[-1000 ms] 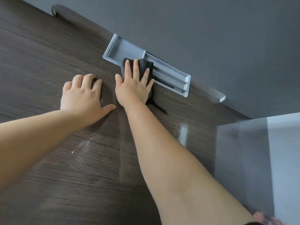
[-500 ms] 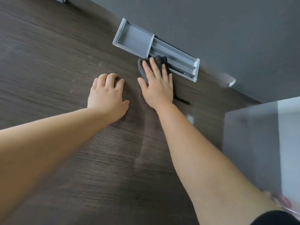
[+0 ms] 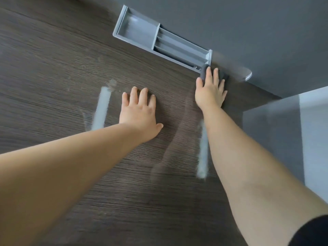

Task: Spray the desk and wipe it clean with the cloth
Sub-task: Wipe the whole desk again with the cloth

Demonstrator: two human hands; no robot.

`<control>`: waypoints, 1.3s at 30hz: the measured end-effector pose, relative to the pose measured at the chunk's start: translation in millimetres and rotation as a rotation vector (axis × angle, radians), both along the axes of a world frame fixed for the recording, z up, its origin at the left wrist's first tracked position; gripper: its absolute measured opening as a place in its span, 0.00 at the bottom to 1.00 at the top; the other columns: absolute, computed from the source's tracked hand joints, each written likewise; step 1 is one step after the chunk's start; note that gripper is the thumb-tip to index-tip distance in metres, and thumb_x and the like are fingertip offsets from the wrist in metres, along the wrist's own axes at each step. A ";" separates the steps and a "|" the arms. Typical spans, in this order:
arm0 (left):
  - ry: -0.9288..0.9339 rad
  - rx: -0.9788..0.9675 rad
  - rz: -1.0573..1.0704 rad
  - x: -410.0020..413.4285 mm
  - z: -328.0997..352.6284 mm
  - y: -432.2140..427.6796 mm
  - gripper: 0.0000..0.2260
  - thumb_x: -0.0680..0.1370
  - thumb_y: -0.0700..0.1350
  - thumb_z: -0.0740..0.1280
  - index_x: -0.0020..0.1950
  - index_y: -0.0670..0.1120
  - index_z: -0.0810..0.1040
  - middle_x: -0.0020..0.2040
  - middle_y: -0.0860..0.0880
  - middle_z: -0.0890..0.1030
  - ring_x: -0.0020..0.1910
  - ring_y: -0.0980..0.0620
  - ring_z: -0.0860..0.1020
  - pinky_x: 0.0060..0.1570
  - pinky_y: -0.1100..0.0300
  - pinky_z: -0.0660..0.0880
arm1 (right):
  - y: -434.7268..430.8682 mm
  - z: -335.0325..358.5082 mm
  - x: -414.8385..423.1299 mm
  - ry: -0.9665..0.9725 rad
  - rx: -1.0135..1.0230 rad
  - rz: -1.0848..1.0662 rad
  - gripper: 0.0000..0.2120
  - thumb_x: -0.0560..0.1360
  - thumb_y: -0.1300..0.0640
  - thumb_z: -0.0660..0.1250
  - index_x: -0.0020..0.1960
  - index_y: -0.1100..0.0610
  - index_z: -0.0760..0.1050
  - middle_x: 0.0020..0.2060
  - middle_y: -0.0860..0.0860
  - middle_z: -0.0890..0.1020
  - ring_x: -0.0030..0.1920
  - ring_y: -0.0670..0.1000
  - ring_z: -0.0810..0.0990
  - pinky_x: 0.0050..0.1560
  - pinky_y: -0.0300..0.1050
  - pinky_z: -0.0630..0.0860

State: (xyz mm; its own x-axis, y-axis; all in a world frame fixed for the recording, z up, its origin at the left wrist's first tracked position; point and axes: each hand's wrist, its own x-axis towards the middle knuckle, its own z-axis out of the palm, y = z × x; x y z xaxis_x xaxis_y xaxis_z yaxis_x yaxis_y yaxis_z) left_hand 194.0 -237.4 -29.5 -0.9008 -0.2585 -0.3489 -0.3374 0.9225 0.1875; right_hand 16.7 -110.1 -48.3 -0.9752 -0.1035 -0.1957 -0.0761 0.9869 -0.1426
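Note:
The dark wood-grain desk (image 3: pixel 53 64) fills the view. My right hand (image 3: pixel 210 91) presses flat, fingers straight, on a dark grey cloth (image 3: pixel 204 71) at the desk's far edge, just past the right end of a grey tray. Most of the cloth is hidden under the hand. My left hand (image 3: pixel 138 112) lies flat on the bare desk with fingers straight, a little to the left of the right hand. No spray bottle is in view.
A grey plastic organiser tray (image 3: pixel 138 32) with several slots sits against the grey back panel (image 3: pixel 248 23). A grey bracket (image 3: pixel 247 75) sticks out right of the cloth. A grey side panel (image 3: pixel 284 130) borders the desk on the right. Pale light streaks (image 3: pixel 102 109) lie on the wood.
My right hand has slid the cloth to the right along the tray's front, from its middle to past its right end. My left hand stays flat on the desk, now farther from the right hand.

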 end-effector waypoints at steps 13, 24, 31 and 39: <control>-0.103 -0.067 0.025 -9.1 -1.9 14.0 0.39 0.76 0.65 0.54 0.77 0.43 0.45 0.77 0.42 0.44 0.75 0.37 0.41 0.72 0.39 0.44 | 11.4 -4.5 10.5 0.024 0.001 0.095 0.26 0.82 0.43 0.47 0.78 0.44 0.46 0.77 0.43 0.44 0.77 0.56 0.44 0.75 0.60 0.43; 0.157 0.040 0.065 28.5 1.7 22.5 0.30 0.76 0.56 0.63 0.73 0.46 0.59 0.72 0.46 0.61 0.71 0.43 0.58 0.70 0.51 0.57 | 53.3 -3.0 82.0 0.052 0.042 0.243 0.25 0.82 0.44 0.48 0.77 0.45 0.49 0.77 0.44 0.48 0.77 0.57 0.46 0.75 0.59 0.45; 0.247 0.094 0.146 109.3 6.1 10.2 0.18 0.73 0.42 0.64 0.63 0.43 0.72 0.64 0.43 0.72 0.64 0.41 0.67 0.60 0.49 0.64 | 21.6 -5.5 224.1 0.076 -0.027 0.660 0.26 0.80 0.43 0.50 0.76 0.46 0.55 0.77 0.46 0.53 0.76 0.59 0.50 0.74 0.62 0.48; 0.157 0.100 0.055 206.3 8.4 4.9 0.19 0.74 0.43 0.64 0.65 0.45 0.73 0.66 0.46 0.70 0.66 0.41 0.64 0.63 0.48 0.64 | 108.1 -5.4 235.2 0.086 -0.004 0.177 0.25 0.81 0.43 0.48 0.77 0.46 0.54 0.77 0.46 0.52 0.76 0.58 0.51 0.73 0.63 0.50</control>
State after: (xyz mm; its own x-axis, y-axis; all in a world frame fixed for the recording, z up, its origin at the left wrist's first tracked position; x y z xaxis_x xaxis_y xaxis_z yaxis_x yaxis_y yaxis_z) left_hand 400.2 -232.4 -21.1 -0.9316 -0.2798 -0.2318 -0.3461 0.8776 0.3318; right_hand 251.9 -2.1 -53.7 -0.9548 -0.2756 -0.1115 -0.2606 0.9564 -0.1320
